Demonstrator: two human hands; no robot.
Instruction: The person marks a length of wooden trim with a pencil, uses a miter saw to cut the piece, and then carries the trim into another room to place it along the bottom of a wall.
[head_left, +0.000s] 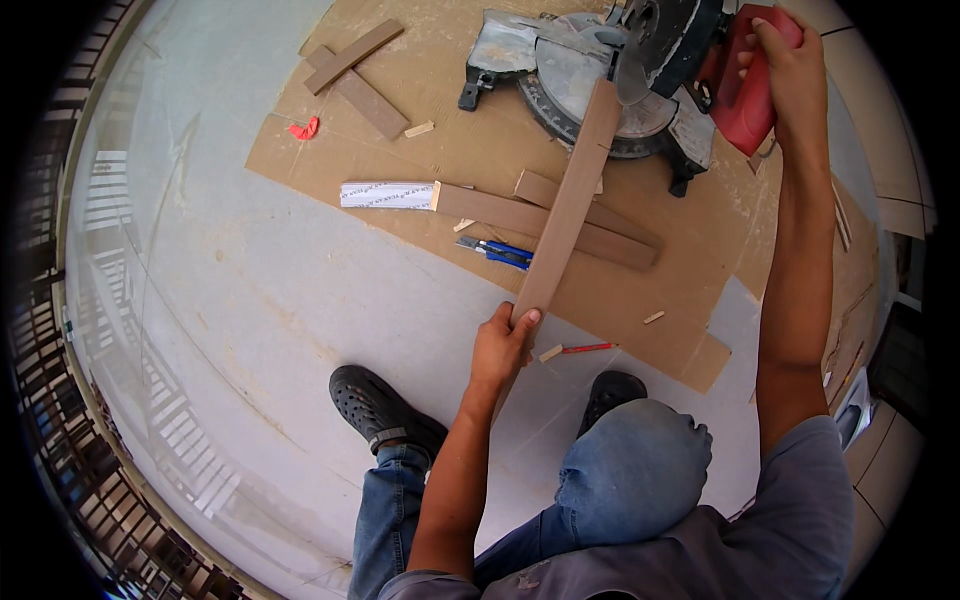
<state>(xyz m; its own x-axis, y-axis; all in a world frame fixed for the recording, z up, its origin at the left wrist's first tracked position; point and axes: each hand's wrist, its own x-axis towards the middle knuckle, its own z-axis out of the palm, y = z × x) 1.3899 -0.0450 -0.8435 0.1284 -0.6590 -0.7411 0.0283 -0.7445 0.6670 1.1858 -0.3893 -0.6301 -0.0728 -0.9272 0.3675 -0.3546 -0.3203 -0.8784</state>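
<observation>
My left hand is closed round the near part of a long brown wooden board, thumb on top. The board slants away to the upper right, and its far end lies on the base of a miter saw beside the blade guard. With my right hand I grip the red saw handle at the upper right. The saw head is tilted over the base; whether the blade touches the board is hidden by the guard.
Cardboard covers the floor under the saw. Shorter board pieces lie at the upper left, and others pass beneath the long board. Near them are a blue utility knife, a red pencil, a red scrap and small wood offcuts.
</observation>
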